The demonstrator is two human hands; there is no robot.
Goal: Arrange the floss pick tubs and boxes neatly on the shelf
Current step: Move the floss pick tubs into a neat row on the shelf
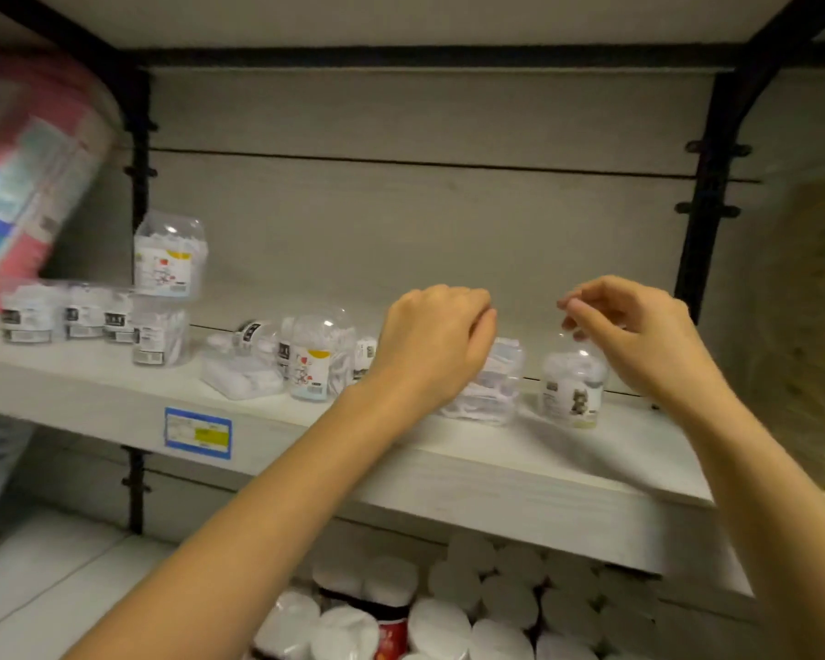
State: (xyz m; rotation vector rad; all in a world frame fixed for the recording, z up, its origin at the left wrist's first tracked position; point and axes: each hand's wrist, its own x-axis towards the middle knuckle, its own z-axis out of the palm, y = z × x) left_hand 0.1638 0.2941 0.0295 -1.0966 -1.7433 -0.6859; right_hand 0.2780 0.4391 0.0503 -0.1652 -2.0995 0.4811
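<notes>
While your left hand (437, 343) curls over one clear tub (489, 388), your right hand (639, 335) pinches another's slick, light dome (573, 373); hold lower.

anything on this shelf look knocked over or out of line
Yes: one clear plastic floss pick tub lies tipped on its side mid-shelf, left of the upright tubs. Further left, another clear tub sits stacked atop a tub.

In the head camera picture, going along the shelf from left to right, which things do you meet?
Row of small tubs → two stacked tubs → tipped-over tub → upright tub → left hand → tub with grey label → right hand.
</notes>
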